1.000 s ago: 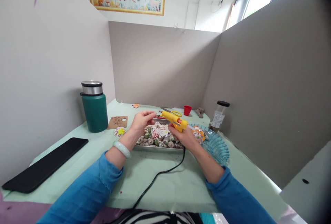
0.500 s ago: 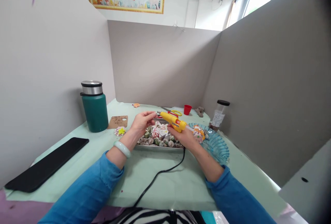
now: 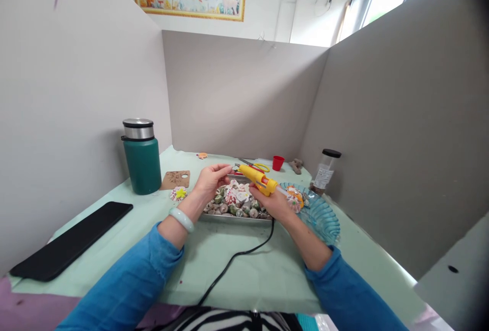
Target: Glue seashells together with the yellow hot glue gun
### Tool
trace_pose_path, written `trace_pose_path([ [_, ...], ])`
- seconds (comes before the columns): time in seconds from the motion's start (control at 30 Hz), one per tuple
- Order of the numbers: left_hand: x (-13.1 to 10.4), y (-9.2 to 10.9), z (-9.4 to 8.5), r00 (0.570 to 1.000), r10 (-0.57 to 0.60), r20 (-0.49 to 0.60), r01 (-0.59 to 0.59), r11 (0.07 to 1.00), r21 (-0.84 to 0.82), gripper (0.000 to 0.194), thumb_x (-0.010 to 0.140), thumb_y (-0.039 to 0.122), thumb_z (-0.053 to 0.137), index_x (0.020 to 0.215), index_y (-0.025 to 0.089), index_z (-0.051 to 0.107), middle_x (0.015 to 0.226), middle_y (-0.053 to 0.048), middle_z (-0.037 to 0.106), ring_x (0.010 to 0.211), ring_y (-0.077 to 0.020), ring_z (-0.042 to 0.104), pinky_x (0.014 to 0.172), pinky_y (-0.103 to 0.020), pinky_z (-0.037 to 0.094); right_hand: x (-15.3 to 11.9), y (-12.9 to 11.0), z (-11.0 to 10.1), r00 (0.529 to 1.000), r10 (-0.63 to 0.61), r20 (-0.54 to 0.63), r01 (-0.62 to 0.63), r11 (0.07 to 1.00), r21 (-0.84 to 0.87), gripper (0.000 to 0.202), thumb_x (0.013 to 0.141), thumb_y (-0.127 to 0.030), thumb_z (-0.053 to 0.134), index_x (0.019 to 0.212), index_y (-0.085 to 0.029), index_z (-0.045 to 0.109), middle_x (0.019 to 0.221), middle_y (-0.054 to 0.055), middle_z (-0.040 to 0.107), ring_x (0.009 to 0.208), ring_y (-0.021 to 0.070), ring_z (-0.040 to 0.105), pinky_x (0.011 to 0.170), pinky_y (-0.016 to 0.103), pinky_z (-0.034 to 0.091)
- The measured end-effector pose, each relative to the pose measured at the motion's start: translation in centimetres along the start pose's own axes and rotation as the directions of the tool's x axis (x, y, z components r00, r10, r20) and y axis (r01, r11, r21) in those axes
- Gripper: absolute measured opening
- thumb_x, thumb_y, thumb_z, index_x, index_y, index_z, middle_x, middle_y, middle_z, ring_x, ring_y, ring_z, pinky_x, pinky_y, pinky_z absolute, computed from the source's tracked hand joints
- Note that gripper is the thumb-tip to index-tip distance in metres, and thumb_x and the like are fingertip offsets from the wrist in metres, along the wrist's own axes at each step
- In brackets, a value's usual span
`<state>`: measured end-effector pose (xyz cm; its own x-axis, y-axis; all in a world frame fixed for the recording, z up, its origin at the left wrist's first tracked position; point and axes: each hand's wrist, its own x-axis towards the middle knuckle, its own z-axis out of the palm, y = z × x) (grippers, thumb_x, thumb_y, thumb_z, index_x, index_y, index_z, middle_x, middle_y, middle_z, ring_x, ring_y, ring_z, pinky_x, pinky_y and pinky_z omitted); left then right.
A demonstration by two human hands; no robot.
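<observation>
Left hand (image 3: 211, 179) raised, thumb and fingertips pinched; right hand (image 3: 270, 201) curled in grip.

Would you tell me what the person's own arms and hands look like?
The left sleeve and right sleeve are plain blue, creased along the forearms. A pale green bangle circles the left wrist; none shows on the right. The left hand and right hand are gloveless.

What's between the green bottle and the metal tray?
Head view: a brown card and a round piece with a yellow flower lie between bottle and tray; the left hand covers the tray's left end.
</observation>
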<state>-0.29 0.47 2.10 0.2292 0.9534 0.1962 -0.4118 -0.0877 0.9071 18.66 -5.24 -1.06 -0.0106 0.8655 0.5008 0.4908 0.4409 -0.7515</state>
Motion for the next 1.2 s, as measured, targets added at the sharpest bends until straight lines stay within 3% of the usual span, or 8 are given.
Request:
trace_pose_path([
  [0.37, -0.14, 0.03, 0.16, 0.999, 0.029, -0.026, -0.028, 0.998, 0.055, 0.037, 0.054, 0.030, 0.083, 0.080, 0.009, 0.067, 0.069, -0.003, 0.066, 0.045, -0.0060, 0.052, 0.051, -0.022, 0.045, -0.06, -0.10, -0.06, 1.000, 0.004, 0.018, -0.003, 0.999, -0.053, 0.029, 0.079, -0.045, 0.057, 0.087, -0.019, 0.068, 0.056, -0.002, 0.055, 0.054, 0.0132, 0.052, 0.051, 0.023, 0.040],
  [0.6, -0.32, 0.25, 0.33, 1.000, 0.017, -0.019, -0.016, 0.999, 0.027, 0.036, 0.053, 0.029, 0.083, 0.078, 0.010, 0.067, 0.069, -0.002, 0.066, 0.045, -0.0057, 0.052, 0.051, -0.022, 0.044, -0.06, -0.25, -0.04, 1.000, 0.021, 0.002, -0.021, 1.000, 0.006, 0.031, 0.077, -0.045, 0.058, 0.086, -0.017, 0.067, 0.056, -0.002, 0.055, 0.053, 0.0129, 0.051, 0.051, 0.024, 0.041],
  [1.2, -0.25, 0.10, 0.17, 1.000, 0.017, 0.014, -0.017, 1.000, 0.020, 0.030, 0.059, 0.026, 0.081, 0.080, 0.010, 0.066, 0.070, -0.003, 0.065, 0.046, -0.0058, 0.052, 0.050, -0.022, 0.044, 0.01, -0.15, -0.03, 1.000, -0.003, 0.014, 0.003, 1.000, 0.021, 0.029, 0.077, -0.045, 0.059, 0.086, -0.018, 0.065, 0.057, -0.002, 0.056, 0.055, 0.0138, 0.054, 0.052, 0.024, 0.043],
])
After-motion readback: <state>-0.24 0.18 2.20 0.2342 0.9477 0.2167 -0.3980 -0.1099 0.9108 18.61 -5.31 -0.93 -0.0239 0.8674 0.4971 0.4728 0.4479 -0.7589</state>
